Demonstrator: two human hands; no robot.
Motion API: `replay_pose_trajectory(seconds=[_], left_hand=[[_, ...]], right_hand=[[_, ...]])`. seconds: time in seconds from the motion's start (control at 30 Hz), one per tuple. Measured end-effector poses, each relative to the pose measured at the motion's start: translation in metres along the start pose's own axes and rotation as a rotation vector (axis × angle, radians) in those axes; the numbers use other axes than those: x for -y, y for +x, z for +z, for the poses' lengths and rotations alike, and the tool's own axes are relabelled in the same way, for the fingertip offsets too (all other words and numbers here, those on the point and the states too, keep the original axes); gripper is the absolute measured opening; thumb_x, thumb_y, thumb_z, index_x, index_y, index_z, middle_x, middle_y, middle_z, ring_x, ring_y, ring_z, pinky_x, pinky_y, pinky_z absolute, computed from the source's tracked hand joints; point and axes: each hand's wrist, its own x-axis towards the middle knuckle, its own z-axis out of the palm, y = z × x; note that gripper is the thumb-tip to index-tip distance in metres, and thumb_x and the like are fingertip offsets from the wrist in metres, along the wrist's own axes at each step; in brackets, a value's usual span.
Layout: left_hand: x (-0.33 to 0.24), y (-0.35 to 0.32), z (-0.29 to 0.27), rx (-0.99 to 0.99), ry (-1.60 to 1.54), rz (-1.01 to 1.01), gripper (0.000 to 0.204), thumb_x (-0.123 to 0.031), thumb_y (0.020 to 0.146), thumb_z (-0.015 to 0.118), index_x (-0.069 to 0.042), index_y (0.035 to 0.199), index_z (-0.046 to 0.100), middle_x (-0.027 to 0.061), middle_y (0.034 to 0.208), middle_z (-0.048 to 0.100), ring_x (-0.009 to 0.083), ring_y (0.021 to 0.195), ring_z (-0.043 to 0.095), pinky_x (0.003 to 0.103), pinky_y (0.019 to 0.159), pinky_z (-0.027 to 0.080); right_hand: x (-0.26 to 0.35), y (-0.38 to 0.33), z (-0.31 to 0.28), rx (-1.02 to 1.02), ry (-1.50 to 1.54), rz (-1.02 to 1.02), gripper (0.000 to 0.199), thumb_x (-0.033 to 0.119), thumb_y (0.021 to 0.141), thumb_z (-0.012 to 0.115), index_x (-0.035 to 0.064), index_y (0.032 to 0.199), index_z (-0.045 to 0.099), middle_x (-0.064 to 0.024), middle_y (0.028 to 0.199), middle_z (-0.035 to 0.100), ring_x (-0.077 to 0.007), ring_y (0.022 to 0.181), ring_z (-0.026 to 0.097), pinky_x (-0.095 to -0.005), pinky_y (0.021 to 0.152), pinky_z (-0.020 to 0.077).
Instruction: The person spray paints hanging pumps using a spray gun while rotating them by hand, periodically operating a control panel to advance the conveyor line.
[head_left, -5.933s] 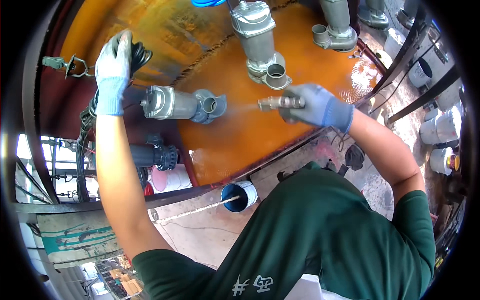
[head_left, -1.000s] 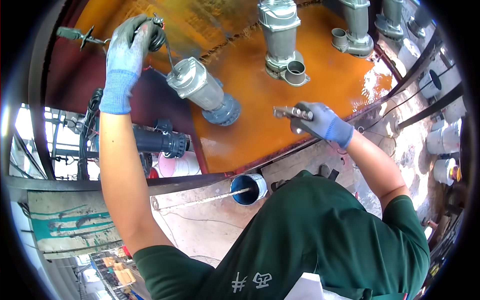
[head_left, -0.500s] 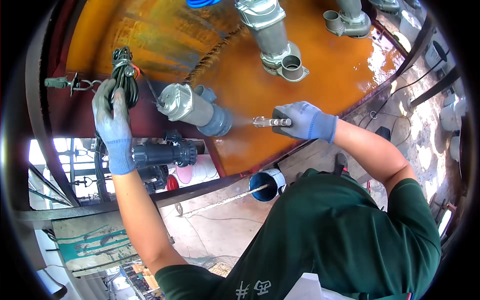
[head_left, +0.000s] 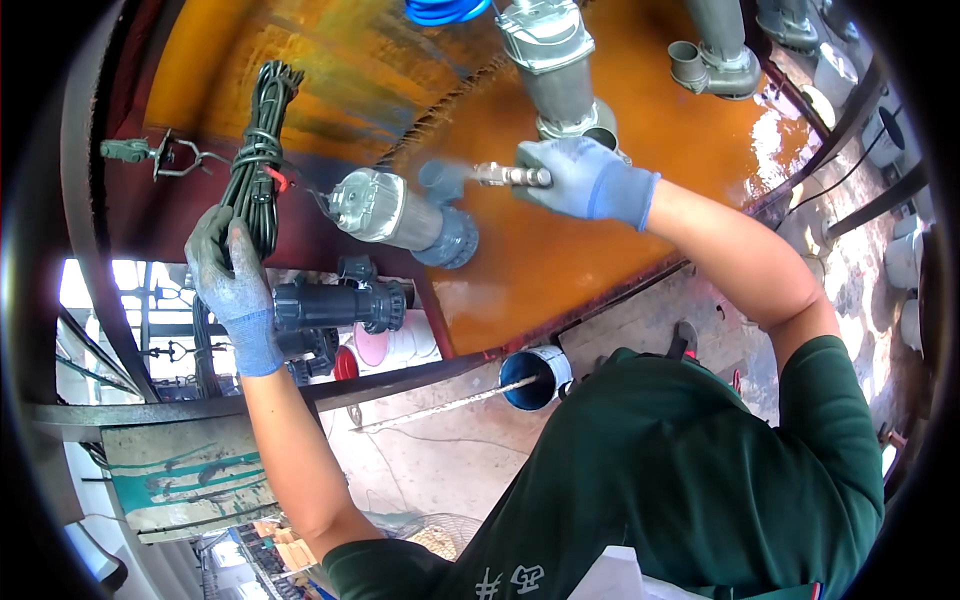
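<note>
Head view: right hand [head_left: 585, 180] in blue glove, wrapped tight round metal spray nozzle [head_left: 510, 176]. Nozzle tip points left, mist blowing onto grey pump [head_left: 400, 212] just past it. Nozzle small, hard, likely wet and slippery; grip round its middle looks best. Left hand [head_left: 232, 280] in grey-blue glove, fingers closed on black cable bundle [head_left: 258, 150], below its coils. Cable bendy, ropey, easy to hold. Pump looks heavy, smooth, wet; lies on orange tank floor [head_left: 560, 260] between both hands. More grey pumps [head_left: 555, 60] above right hand.
</note>
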Motion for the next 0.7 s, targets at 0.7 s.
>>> replay_pose_trajectory(seconds=[0.7], left_hand=[[0.114,-0.02,-0.009,-0.211,0.024,-0.302,0.04,-0.027,0.106,0.062,0.004,0.132,0.067,0.0229,0.131,0.066,0.0319,0.12,0.063,0.043,0.103,0.05]], right_hand=[[0.055,0.099,-0.073,0.572,0.099,0.282,0.037,0.037,0.104,0.062,0.0016,0.106,0.072,-0.0099,0.072,0.075,-0.0199,0.067,0.077,-0.0336,0.069,0.0621]])
